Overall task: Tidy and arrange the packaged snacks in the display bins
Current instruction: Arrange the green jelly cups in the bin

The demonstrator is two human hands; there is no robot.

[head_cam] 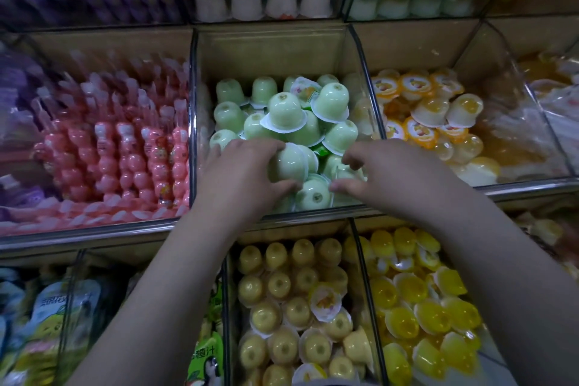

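Your work sits in the middle display bin (275, 53), and judging by how it lies, you are early in it. The green jelly cups (286, 110) there are heaped loosely: some stand dome-up, some lean, and at least one at the far side shows its printed lid. Your left hand (238, 172) grips one green jelly cup (289, 163) at the near side of the heap, thumb under it and fingers curled over its dome. Your right hand (398, 175) hovers over the near right corner of the same bin with fingers bent and thumb low. I cannot tell whether it pinches a cup or only touches the ones beneath. The pink snack strings (131, 150) in the left bin lie in fairly even rows. The yellow jelly cups (282, 285) in the near bin stand mostly in rows, with a couple tipped on their sides. The orange-lidded cups (419, 131) in the right bin are jumbled, and much of that bin's floor shows bare. So what is left, as I read it, is to level and right the green heap, then see to the orange bin.
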